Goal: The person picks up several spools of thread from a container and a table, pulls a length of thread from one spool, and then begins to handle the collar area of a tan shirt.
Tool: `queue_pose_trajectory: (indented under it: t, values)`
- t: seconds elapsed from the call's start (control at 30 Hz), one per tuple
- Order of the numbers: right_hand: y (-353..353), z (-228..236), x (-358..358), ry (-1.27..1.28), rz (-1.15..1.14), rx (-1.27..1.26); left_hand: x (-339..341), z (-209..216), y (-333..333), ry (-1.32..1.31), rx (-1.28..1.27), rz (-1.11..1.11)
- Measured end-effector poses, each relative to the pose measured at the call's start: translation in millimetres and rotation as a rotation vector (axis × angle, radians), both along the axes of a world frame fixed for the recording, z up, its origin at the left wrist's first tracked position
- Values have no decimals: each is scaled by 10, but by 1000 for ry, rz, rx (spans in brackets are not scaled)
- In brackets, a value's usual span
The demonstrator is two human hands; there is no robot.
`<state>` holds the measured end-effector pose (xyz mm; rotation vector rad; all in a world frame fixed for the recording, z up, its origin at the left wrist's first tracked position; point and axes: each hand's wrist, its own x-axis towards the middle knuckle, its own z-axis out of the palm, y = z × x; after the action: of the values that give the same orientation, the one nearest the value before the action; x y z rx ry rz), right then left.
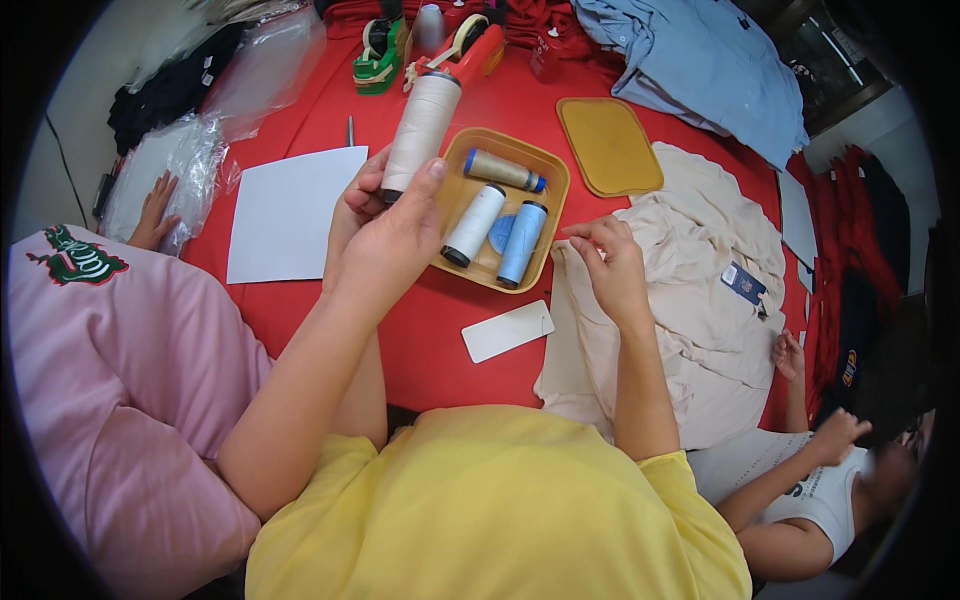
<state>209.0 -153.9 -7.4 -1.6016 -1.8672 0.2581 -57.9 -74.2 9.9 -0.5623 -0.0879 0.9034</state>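
Observation:
A tall spool of off-white thread (424, 125) stands tilted in my left hand (395, 230), whose fingers and thumb grip its lower end. My right hand (608, 265) is raised over the edge of a cream garment (690, 290), thumb and forefinger drawn together; anything as thin as a thread between them is too small to make out. Between my hands sits a tan plastic tub (556, 185). Inside lie a beige spool (505, 170) with blue ends, a white spool (474, 222), a light blue spool (522, 243) and a round blue piece (499, 233), partly covered.
A tan lid (610, 148), white paper (290, 215) and a white tag (508, 332) lie on the red cloth (420, 350). Tape dispensers (378, 58) stand at the back, near blue garments (700, 70). People sit left (130, 380) and right (800, 490).

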Motion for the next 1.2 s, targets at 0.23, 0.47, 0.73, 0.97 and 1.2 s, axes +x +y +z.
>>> queue_pose_trajectory:
  t: [0.23, 0.47, 0.73, 0.97, 1.2]
  values:
    - [-101, -52, 186, 119, -172, -32, 53, 167, -152, 120, -32, 132]
    - [-206, 19, 456, 345, -221, 4, 161, 372, -310, -284, -411, -212]
    - [-346, 166, 420, 422, -229, -26, 297, -105, -618, -834, -894, -523]
    - [-428, 35, 493, 484, -243, -68, 370, -388, -537, -1168, -1022, -502]
    - [-412, -201, 364, 402, -194, -149, 302, 331, -627, -572, -685, -595]
